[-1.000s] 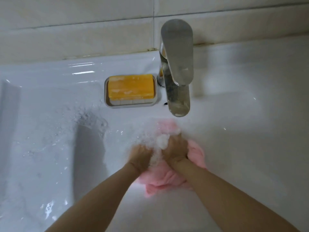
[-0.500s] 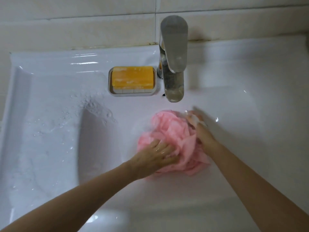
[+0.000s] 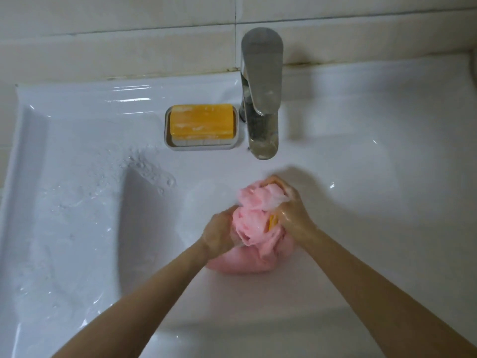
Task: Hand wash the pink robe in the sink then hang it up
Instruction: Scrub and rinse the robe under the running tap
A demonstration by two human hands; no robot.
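Both hands, left (image 3: 219, 235) and right (image 3: 291, 208), clutching bunched pink robe (image 3: 254, 220) between them, over sink (image 3: 77, 202)

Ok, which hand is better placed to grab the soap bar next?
Left, probably: the left hand is on the soap bar side; the right hand would have to cross the faucet and the robe.

- The sink (image 3: 77, 202), filling most of the frame, looks like glossy white ceramic, smooth, with droplets and foam at left.
- The faucet (image 3: 262, 86), upper centre, is shiny reflective metal spotted with water.
- The soap bar (image 3: 201, 120) is waxy orange, smeared white.
- Its soap dish (image 3: 204, 147) looks like matt pale plastic.
- The wall tiles (image 3: 116, 21) along the top are smooth, dull beige.
- The pink robe (image 3: 253, 218), centre, is thin, wet, crumpled cloth.
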